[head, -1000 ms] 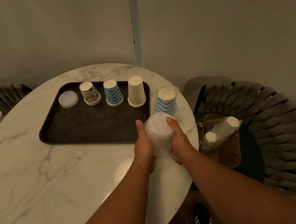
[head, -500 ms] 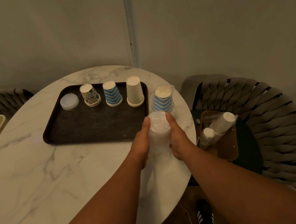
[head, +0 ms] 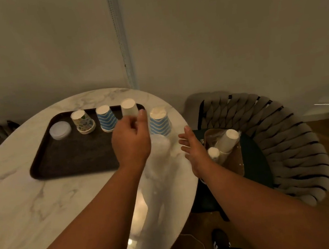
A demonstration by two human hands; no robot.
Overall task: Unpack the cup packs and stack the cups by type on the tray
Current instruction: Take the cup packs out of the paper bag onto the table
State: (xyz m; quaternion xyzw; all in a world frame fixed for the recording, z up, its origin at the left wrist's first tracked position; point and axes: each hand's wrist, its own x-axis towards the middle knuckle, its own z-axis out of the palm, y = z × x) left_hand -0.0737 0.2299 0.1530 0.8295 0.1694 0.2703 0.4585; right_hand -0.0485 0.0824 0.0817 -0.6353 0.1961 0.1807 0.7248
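While the marble tabletop (head: 23, 205) fills the lower left, the dark tray (head: 69, 157) at centre carries four stacks along its far edge. A clear cup pack (head: 159, 156) stands at centre, between the hands. Left hand (head: 130, 141) curls loosely, right hand (head: 192, 150) spread, neither gripping. Unwrapping seems next, calling for a fresh hold.

Left hand (head: 130, 141) raised, fingers curled; right hand (head: 193, 148) spread flat.
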